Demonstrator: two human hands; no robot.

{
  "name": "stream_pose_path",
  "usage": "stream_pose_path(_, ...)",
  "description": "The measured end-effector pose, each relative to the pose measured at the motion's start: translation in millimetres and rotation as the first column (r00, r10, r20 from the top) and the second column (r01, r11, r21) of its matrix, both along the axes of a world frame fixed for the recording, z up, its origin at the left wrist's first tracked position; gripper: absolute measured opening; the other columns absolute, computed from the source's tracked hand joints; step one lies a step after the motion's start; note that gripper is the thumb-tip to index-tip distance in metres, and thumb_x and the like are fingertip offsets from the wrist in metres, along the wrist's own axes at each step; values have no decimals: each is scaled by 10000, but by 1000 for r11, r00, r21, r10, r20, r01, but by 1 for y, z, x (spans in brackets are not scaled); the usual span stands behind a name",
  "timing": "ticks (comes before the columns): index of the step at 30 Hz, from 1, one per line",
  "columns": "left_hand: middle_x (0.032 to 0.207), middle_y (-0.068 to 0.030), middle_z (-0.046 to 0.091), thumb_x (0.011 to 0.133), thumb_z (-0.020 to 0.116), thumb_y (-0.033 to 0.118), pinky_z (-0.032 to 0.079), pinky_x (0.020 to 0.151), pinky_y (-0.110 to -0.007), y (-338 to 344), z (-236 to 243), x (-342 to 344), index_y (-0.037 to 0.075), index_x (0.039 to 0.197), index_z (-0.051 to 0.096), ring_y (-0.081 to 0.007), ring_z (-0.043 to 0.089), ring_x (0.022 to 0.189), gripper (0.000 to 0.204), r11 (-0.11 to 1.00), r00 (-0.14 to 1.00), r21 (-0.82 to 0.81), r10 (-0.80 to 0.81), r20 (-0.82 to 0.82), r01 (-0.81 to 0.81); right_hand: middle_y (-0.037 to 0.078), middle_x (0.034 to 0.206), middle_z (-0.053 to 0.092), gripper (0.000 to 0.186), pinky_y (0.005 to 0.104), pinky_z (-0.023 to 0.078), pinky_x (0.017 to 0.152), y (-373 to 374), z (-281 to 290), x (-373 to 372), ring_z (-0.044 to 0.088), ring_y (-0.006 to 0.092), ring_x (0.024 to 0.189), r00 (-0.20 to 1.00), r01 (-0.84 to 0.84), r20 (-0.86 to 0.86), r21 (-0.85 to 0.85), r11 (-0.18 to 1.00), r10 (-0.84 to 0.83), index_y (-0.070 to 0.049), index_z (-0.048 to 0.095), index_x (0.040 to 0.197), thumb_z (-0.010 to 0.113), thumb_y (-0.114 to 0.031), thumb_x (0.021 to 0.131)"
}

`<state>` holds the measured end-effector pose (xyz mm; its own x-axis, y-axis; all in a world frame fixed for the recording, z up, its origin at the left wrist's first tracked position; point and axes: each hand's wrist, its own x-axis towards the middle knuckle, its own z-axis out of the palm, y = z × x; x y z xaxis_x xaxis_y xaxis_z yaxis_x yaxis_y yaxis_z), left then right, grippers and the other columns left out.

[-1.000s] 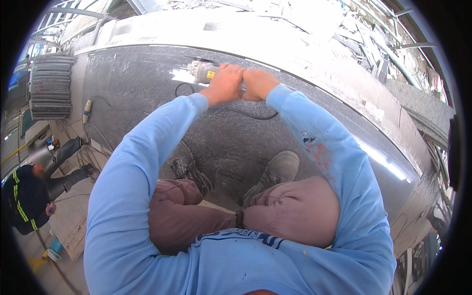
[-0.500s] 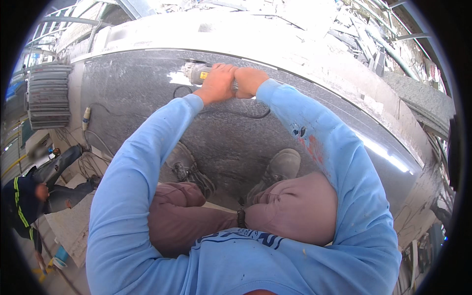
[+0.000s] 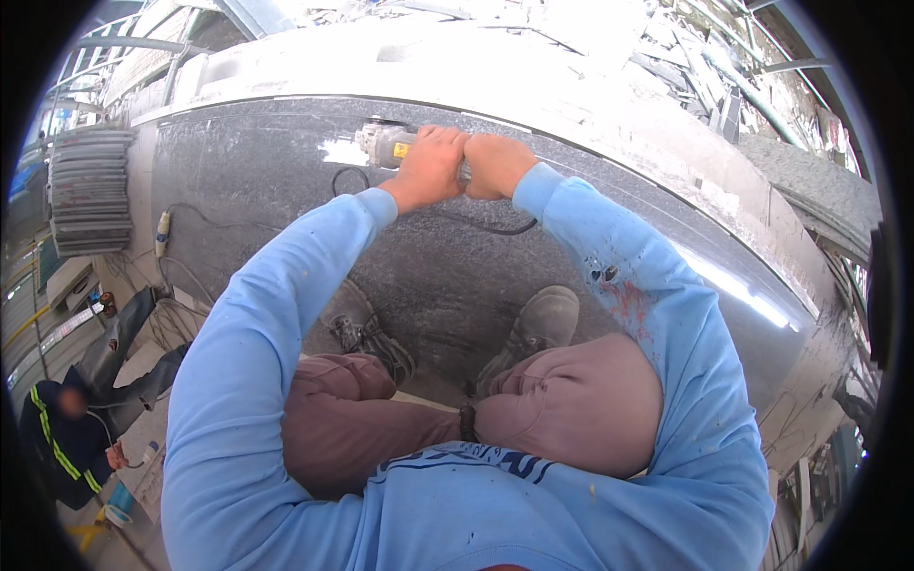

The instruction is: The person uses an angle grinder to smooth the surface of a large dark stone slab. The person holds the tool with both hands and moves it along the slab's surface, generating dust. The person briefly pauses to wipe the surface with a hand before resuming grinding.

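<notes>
Head view: grey angle grinder (image 3: 390,147) near far edge of dark slab (image 3: 228,157). Left hand (image 3: 433,169) clasped round its body, right hand (image 3: 498,167) closed on its rear end. Black cord (image 3: 495,229) curves between hands and boots (image 3: 544,319). Whether disc (image 3: 385,122) meets slab, I can't tell from here.

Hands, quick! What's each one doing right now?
Left hand: closed, holding the grinder nearer its disc.
Right hand: closed, holding the grinder's back end.
</notes>
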<state>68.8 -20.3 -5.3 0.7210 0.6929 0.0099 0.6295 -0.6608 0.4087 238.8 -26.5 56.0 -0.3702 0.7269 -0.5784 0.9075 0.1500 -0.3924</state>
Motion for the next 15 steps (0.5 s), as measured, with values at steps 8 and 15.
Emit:
stream_pose_path(8,1072,-131,630,693,850,226,404,1042,-456,5,-6,-13,40,1168,594,-326,601,1094,571,1000,1000,-11,14,-12,-15,168,1041,760,313,440,616,833,6,-22,-14,749,324,990,999,-2,-47,13,1000,3,-14,736,1028,781,-106,732)
stream_pose_path(15,1062,-136,633,674,873,257,406,1027,-456,14,-9,-21,44,1132,598,-332,602,1080,576,999,998,-43,13,-62,-15,185,1016,755,341,426,609,829,16,-20,-20,744,330,949,999,-33,-28,-10,999,33,21,717,1046,781,-188,783)
